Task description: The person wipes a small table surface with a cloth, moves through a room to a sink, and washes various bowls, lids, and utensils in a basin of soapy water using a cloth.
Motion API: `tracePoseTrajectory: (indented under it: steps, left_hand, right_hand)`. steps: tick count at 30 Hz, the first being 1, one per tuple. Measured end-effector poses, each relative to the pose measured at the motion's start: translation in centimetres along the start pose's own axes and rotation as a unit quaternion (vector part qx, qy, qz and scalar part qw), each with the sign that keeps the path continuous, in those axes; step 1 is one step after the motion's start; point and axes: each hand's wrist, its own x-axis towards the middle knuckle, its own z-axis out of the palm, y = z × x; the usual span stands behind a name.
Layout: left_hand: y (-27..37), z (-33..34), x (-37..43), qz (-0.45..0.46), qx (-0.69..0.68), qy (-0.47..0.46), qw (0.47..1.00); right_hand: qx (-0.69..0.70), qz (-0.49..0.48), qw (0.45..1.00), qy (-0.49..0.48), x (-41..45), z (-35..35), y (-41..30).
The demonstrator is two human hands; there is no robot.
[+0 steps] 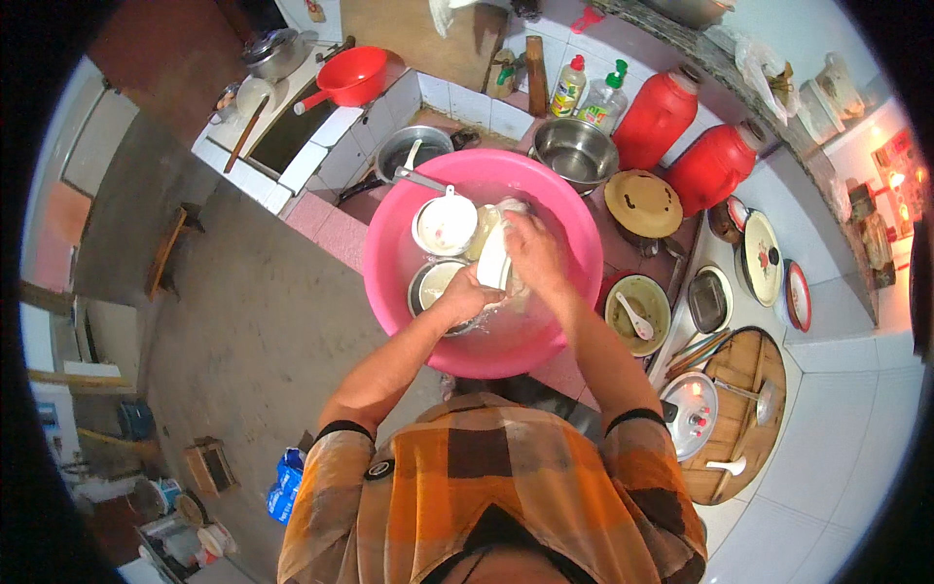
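Observation:
A large pink plastic basin (pixel 379 241) with cloudy water stands before me. My left hand (pixel 467 296) grips the lower edge of a white bowl (pixel 495 257), which is tilted on its side over the water. Against the bowl's right side lies my right hand (pixel 531 247), with a pale cloth (pixel 513 206) partly seen beside it; whether the fingers hold the cloth is hard to tell. To the left in the basin are a white enamel cup (pixel 444 225), a ladle-like metal handle (pixel 419 178) and a metal bowl (pixel 416 292) with a white bowl (pixel 438 281) inside it.
Behind the basin are a pan (pixel 414 150), a steel pot (pixel 576 152), soap bottles (pixel 568 87) and red thermos flasks (pixel 657 113). At right stand a lidded pot (pixel 642 204), a bowl with a spoon (pixel 638 306) and a round wooden board (pixel 737 431). A red dipper (pixel 354 77) lies upper left.

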Motion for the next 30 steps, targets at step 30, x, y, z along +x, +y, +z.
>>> tracePoseTrajectory:
  steps: [30]
  left_hand:
    - [4.5, 0.2, 6.2, -0.088, -0.307, -0.025, 0.947]
  right_hand:
    - [-0.051, -0.097, 0.993, 0.047, 2.4, 1.6, 2.2]
